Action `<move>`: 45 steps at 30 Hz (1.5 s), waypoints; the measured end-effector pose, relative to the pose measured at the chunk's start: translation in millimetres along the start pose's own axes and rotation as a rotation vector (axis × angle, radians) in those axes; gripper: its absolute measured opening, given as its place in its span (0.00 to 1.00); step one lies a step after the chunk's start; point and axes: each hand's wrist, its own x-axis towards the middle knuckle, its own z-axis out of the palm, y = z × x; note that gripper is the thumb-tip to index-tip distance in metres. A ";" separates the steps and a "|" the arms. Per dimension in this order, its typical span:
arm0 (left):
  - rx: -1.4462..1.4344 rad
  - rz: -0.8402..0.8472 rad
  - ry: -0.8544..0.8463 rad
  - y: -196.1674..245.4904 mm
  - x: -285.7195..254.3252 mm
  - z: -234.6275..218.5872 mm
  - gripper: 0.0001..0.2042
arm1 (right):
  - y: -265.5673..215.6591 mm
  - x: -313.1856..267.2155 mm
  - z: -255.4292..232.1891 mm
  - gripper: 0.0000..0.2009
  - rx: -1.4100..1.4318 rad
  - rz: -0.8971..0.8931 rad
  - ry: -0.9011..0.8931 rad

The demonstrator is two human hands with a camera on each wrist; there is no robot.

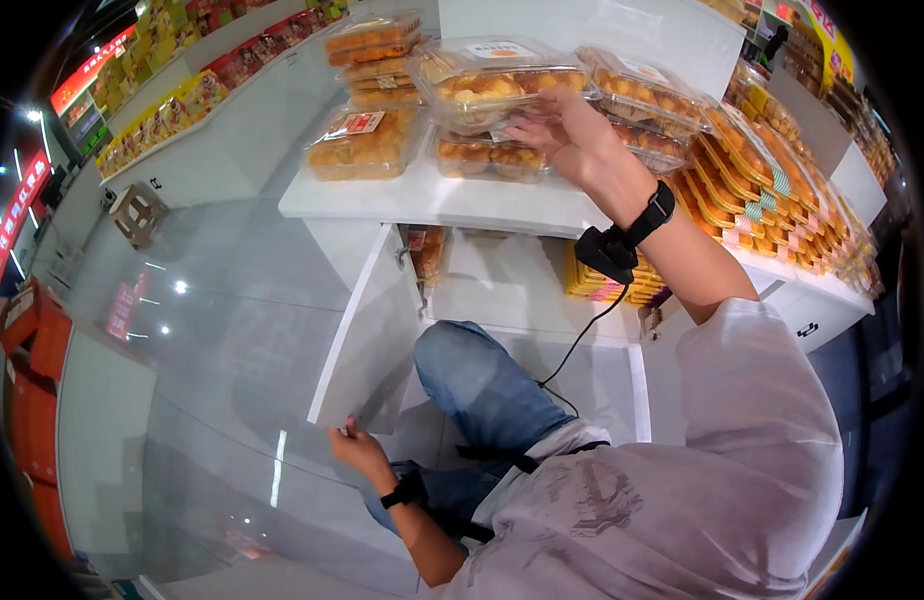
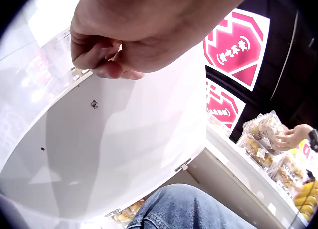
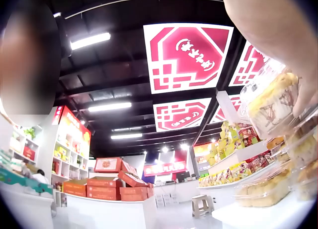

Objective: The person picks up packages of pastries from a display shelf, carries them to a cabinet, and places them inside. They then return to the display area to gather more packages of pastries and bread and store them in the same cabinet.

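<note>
My right hand point(image 1: 572, 135) grips the near right side of a clear plastic box of pastries point(image 1: 497, 88) with a white label on its lid. That box is over another pastry box point(image 1: 492, 157) on the white counter point(image 1: 412, 200). In the right wrist view the held box point(image 3: 273, 107) appears tilted beside the hand. Low at the left, my left hand point(image 1: 362, 452) has curled fingers at the outer edge of an open white cabinet door point(image 1: 357, 330). The left wrist view shows its fingertips overlapping the edge of the door panel point(image 2: 124, 139).
More pastry boxes point(image 1: 362, 140) stand left of the held one, and stacked boxes point(image 1: 642, 90) stand right. Trays of yellow pastries point(image 1: 752, 190) fill the counter's right side. Inside the cabinet are yellow packs point(image 1: 612, 275). A bent knee point(image 1: 477, 370) is before the opening; a stool point(image 1: 137, 215) stands farther left.
</note>
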 end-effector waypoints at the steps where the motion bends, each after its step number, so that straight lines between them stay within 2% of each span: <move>1: 0.003 -0.002 0.001 0.6 0.8 -0.4 0.07 | -2.3 0.7 -2.6 0.11 0.000 0.004 0.000; 4: -0.036 -0.008 0.024 0.3 -0.1 3.2 0.07 | -7.9 -12.3 -11.2 0.10 0.013 0.017 -0.119; 7: 0.015 0.055 -0.001 -10.7 0.7 3.4 0.08 | -16.8 -30.0 -34.7 0.09 0.015 0.057 -0.306; 8: -0.001 0.090 0.025 -7.0 1.4 3.2 0.08 | -21.9 -40.5 -43.5 0.09 0.052 0.149 -0.329; 10: 0.034 -0.001 0.015 -11.8 3.1 6.9 0.08 | -24.6 -62.1 -61.3 0.12 0.124 0.277 -0.377; 12: 0.034 -0.015 0.025 -13.0 4.4 9.4 0.08 | -24.5 -77.1 -83.3 0.16 0.111 0.367 -0.278; 13: 0.023 -0.005 0.044 -14.4 1.5 9.0 0.08 | -22.9 -92.1 -88.9 0.17 0.056 0.424 -0.287; 14: 0.041 -0.041 0.029 -16.1 -1.8 7.7 0.08 | -15.5 -107.6 -103.9 0.18 -0.101 0.348 -0.315; 16: -0.026 0.084 0.077 -15.0 0.8 10.8 0.09 | -6.6 -116.9 -134.3 0.19 -0.149 0.407 -0.322; 17: -0.016 0.068 0.064 -16.0 -1.7 10.3 0.09 | -3.6 -118.0 -144.5 0.20 -0.037 0.549 -0.289; 18: 0.004 0.035 0.070 -17.1 -1.9 10.9 0.09 | 2.7 -126.1 -150.2 0.21 -0.230 0.479 -0.119; 21: 0.080 -0.004 0.065 -20.4 3.1 10.9 0.10 | 27.3 -142.5 -153.8 0.21 -0.440 0.431 0.016; 23: 0.129 -0.011 0.037 -24.9 3.5 10.0 0.10 | 44.2 -137.8 -182.0 0.20 -0.229 0.729 0.005; 26: 0.101 0.052 0.058 -32.5 6.7 12.3 0.12 | 80.0 -128.0 -182.4 0.17 -0.274 0.765 0.039; 29: 0.052 0.012 0.051 -30.3 2.7 13.6 0.11 | 130.1 -96.6 -215.0 0.15 -0.247 0.713 0.110; 31: 0.100 -0.029 0.037 -36.2 2.7 11.9 0.11 | 166.7 -66.2 -215.2 0.12 -0.219 0.654 0.157; 33: 0.144 -0.075 0.045 -33.7 3.7 11.7 0.11 | 213.7 -20.0 -242.0 0.10 -0.139 0.596 0.090; 37: 0.096 -0.057 0.072 -20.7 3.3 13.7 0.11 | 296.6 71.7 -238.1 0.05 -0.030 0.485 0.095; 39: 0.038 -0.055 0.095 -21.8 1.5 12.6 0.11 | 329.3 111.1 -225.1 0.12 -0.054 0.445 0.043; 40: 0.045 -0.084 0.077 -23.7 1.6 12.2 0.11 | 350.3 135.3 -223.5 0.12 -0.053 0.454 0.041; 42: 0.052 -0.111 0.061 -30.1 3.0 12.7 0.11 | 387.8 179.7 -220.5 0.10 0.024 0.481 0.137; 45: 0.083 -0.155 0.042 -41.8 3.7 11.4 0.11 | 423.6 206.9 -202.9 0.05 0.036 0.505 0.191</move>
